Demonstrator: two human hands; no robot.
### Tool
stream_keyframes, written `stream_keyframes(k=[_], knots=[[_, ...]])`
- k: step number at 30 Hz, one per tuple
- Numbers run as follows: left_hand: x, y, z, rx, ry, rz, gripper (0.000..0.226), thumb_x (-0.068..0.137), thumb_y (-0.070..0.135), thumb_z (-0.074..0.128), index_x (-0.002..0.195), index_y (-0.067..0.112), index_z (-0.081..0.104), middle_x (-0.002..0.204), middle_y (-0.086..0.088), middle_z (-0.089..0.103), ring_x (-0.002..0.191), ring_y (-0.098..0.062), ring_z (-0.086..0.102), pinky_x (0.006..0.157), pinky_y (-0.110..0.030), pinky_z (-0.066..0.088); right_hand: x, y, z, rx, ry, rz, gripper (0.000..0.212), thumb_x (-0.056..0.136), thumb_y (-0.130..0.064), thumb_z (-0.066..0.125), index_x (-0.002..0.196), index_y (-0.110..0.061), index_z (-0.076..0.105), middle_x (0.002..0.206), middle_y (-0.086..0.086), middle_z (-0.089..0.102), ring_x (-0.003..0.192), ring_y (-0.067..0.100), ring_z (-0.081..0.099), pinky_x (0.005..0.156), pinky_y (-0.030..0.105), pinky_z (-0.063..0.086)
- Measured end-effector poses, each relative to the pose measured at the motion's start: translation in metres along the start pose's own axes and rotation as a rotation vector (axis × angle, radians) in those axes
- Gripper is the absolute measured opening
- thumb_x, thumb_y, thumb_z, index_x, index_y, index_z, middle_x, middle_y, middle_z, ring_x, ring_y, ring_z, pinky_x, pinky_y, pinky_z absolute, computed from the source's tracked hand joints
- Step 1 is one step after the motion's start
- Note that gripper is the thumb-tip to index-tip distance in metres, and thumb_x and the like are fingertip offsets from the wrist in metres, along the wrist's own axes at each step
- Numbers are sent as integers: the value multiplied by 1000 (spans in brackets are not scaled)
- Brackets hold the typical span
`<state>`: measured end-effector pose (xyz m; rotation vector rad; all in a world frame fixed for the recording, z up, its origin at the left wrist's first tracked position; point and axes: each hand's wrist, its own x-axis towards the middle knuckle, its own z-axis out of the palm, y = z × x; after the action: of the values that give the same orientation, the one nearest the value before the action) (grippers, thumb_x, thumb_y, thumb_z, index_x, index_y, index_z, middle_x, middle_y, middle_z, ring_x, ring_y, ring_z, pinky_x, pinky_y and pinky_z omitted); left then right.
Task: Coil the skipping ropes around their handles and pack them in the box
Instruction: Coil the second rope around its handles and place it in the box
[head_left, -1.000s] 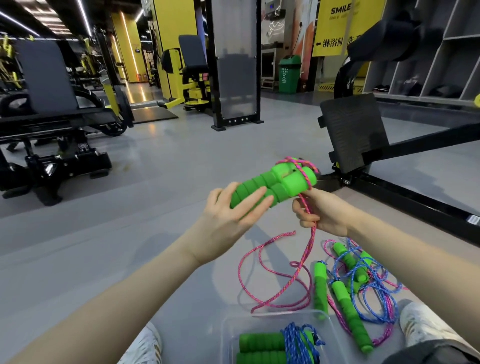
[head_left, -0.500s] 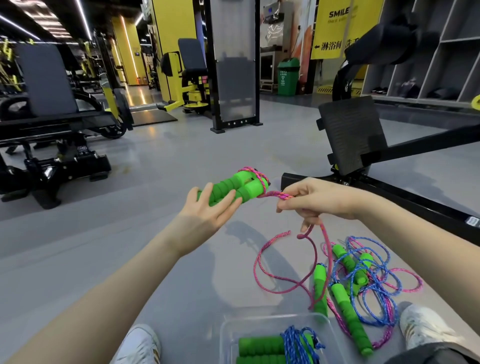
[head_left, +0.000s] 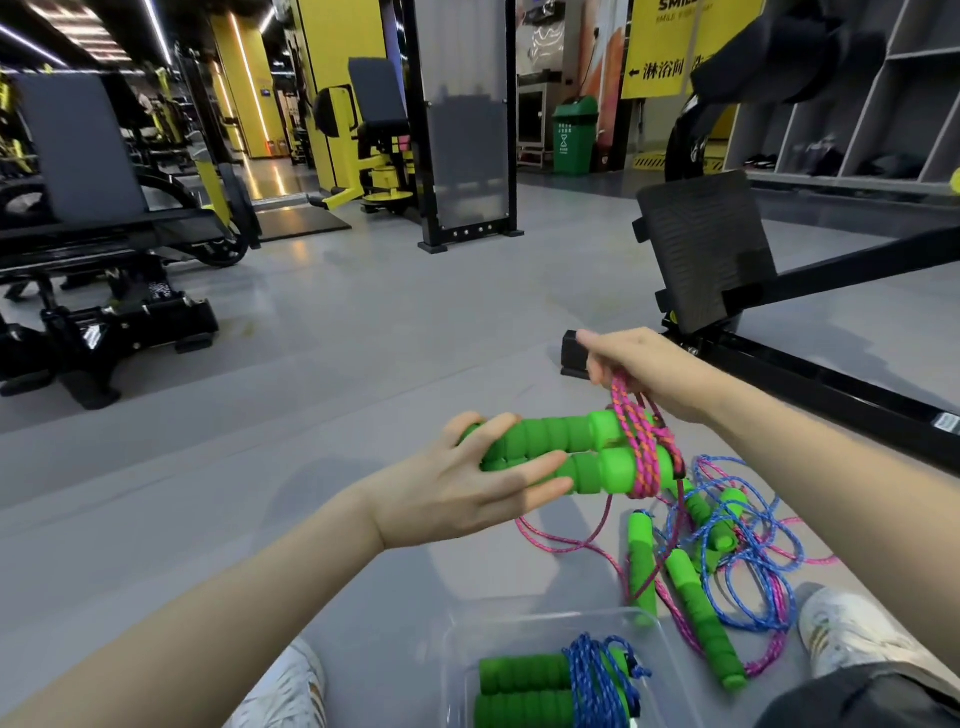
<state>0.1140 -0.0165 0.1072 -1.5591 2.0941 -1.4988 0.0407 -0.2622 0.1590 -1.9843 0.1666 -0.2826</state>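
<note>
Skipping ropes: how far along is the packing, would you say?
Done: one blue rope, coiled round its handles, lies in the clear box. In hand: the left hand holds a pair of green handles while the right hand pinches the pink rope, a few turns wound round their ends; its slack trails on the floor. Left: a tangle of blue and pink ropes beside the box.

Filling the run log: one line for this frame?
phase: coiling | left hand: holds paired green handles | right hand: pinches pink rope looped round them | box: one blue rope packed
</note>
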Motion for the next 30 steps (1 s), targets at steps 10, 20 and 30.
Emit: stream_keyframes(k=[10,20,30], knots=[[11,-18,9,129,14,-321,42,96,2,30,134,16,43,136,-2,43,102,-39,50,72,-39,45,-17,24,19,695,-251,233,28,85,-35,53,69,-13,55,43,1,42,28,7,24,40,21,26],[-17,-33,15,225,-225,-392,50,96,-3,15,129,8,52,121,-10,63,87,-43,61,65,-40,47,-25,-9,30,67,-349,261,9,95,-14,45,95,-9,54,43,0,39,36,16,47,76,48,53],[-35,-21,15,134,-366,-112,51,95,-1,10,131,11,44,124,-6,58,90,-41,59,65,-41,49,-20,-47,17,-701,-116,-173,26,83,-7,51,70,-22,67,52,-3,43,47,7,36,49,22,30]])
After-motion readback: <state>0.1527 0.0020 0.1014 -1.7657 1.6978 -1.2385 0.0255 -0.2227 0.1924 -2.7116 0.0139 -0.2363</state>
